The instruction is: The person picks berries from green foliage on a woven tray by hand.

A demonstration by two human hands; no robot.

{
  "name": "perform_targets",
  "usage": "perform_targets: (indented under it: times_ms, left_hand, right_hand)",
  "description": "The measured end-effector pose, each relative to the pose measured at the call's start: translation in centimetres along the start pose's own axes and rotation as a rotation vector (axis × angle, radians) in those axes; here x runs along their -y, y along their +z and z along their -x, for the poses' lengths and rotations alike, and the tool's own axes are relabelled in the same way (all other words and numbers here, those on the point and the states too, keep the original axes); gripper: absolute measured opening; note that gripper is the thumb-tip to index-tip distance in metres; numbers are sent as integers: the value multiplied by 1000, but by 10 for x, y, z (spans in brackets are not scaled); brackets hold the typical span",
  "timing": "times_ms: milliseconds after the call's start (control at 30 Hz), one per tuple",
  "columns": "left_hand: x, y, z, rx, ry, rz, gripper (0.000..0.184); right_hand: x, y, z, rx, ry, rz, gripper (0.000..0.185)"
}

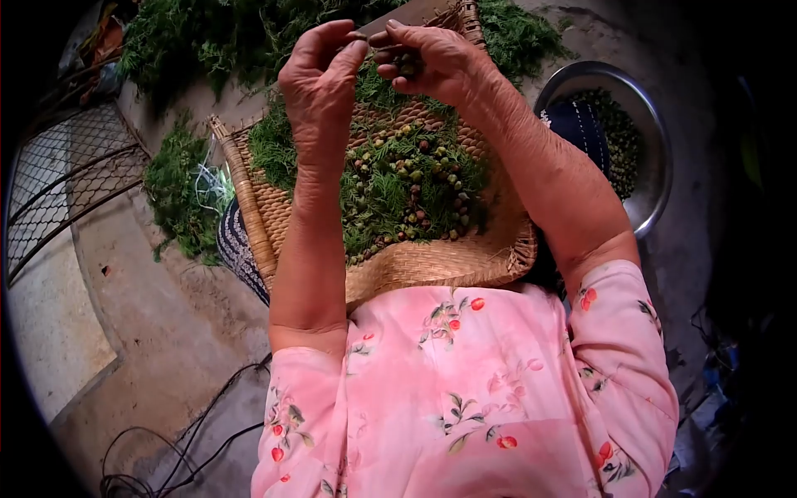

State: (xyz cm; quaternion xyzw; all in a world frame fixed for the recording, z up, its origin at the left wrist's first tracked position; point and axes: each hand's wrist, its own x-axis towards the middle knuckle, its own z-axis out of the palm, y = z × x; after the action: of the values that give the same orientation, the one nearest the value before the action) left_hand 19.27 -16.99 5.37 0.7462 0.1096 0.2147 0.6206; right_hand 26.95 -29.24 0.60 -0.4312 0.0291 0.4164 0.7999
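Note:
My left hand is raised over the far part of a woven wicker tray, thumb and forefinger pinched on a tiny dark piece that I cannot make out. Close beside it, my right hand has its fingertips meeting the left ones. Small round green cones are held in the curled fingers of this right hand. Below both hands, a heap of green and brownish cones mixed with feathery evergreen sprigs lies in the tray, which rests at my lap.
To the right stands a metal bowl with many small green cones in it. Piles of evergreen branches lie behind the tray and at its left. A wire mesh panel is at far left, and dark cables coil on the floor.

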Motion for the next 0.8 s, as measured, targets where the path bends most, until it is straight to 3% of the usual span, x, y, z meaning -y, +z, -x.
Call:
perform_targets:
  times_ms: [100,267,333,400,433,533,800]
  left_hand:
    - [-1,6,-4,215,126,-102,25]
    - [28,-14,7,131,86,-140,21]
    - [39,-25,17,209,-154,-305,16]
    - [68,-33,30,317,-194,-516,15]
    - [78,-36,37,375,-84,-688,18]
    - [89,-32,54,402,-82,-941,19]
    - [99,-33,56,335,28,-944,16]
  right_hand:
    - [5,8,7,46,31,-154,32]
    - [-10,-7,-18,91,-15,-263,31]
    - [-8,-8,-19,4,-105,-212,30]
    - [-10,-10,-23,21,-110,-217,28]
    - [-9,-9,-21,20,-124,-165,27]
    - [-9,-10,-21,24,-152,-96,26]
    - [1,-5,-4,-14,-164,-33,25]
